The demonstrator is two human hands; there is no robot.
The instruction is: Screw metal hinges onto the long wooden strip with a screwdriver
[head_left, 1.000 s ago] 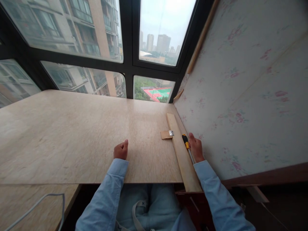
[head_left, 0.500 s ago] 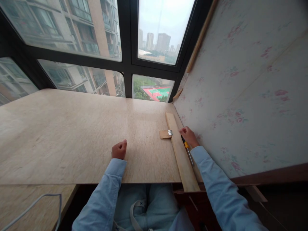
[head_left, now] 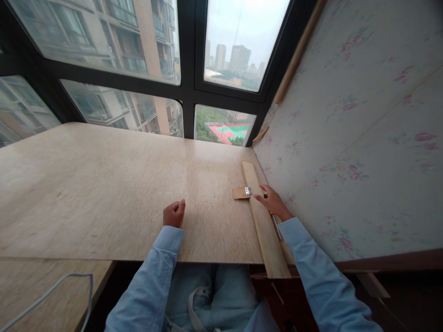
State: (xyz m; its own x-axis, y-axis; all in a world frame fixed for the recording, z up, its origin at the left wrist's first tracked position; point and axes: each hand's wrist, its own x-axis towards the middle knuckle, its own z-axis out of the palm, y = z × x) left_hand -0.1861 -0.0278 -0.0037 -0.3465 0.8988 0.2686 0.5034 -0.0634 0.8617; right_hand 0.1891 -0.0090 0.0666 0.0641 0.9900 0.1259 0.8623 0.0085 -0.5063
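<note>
My left hand (head_left: 174, 213) rests on the tabletop in a closed fist, thumb up; whatever its fingers may hold is hidden. Over the right edge of a long pale wooden board (head_left: 265, 230), my right hand (head_left: 275, 204) hovers with thumb and forefinger apart. Beneath that hand lies a screwdriver (head_left: 279, 232) with a yellow and black handle, between the board and the wall; the hand partly covers its handle. A small silver metal hinge (head_left: 248, 191) sits at the board's left edge, joining onto a short flat wooden piece (head_left: 239, 193).
The board lies on a beige stone-patterned tabletop (head_left: 114, 193) and overhangs its front edge. Floral wallpaper covers the wall (head_left: 328, 152) close on the right. Dark-framed windows (head_left: 188, 83) rise behind. A white cable (head_left: 69, 275) crosses a lower surface at the left.
My right hand has gone from pinched fingers to spread ones and now covers more of the screwdriver handle. My left fist stays put. The view has shifted slightly.
</note>
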